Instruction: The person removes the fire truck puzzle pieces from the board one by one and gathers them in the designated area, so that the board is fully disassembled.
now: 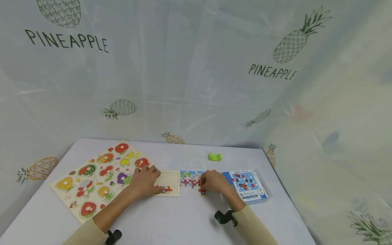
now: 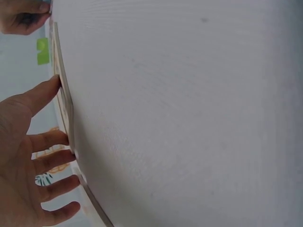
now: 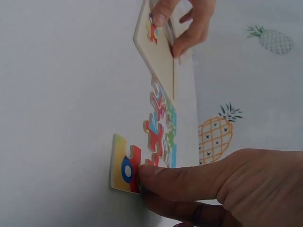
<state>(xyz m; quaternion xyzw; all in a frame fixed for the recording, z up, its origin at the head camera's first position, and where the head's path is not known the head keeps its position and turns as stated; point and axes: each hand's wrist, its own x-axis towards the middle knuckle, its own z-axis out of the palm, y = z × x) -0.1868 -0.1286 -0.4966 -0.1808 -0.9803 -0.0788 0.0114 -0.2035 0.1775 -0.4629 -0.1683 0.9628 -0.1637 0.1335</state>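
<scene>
My right hand (image 1: 212, 181) pinches a jigsaw piece (image 3: 124, 165), yellow and red with a blue wheel, between thumb and fingers. The piece is at the lower right corner of a joined group of colourful jigsaw pieces (image 1: 190, 177), on the near side. To the left of that group lies a pale wooden puzzle tray (image 1: 173, 177). Spread across the tray and the fruit board's edge is my left hand (image 1: 145, 180), its fingers extended. Its thumb touches the tray beside a small coloured vehicle picture (image 1: 167, 189). The palm hides the tray's left part.
A large wooden fruit puzzle board (image 1: 73, 195) lies slanted at the left. Right of my right hand is a blue and white boxed set with a molecule picture (image 1: 249, 185). A small green notched block (image 1: 215, 157) sits further back on the white table (image 1: 171, 221).
</scene>
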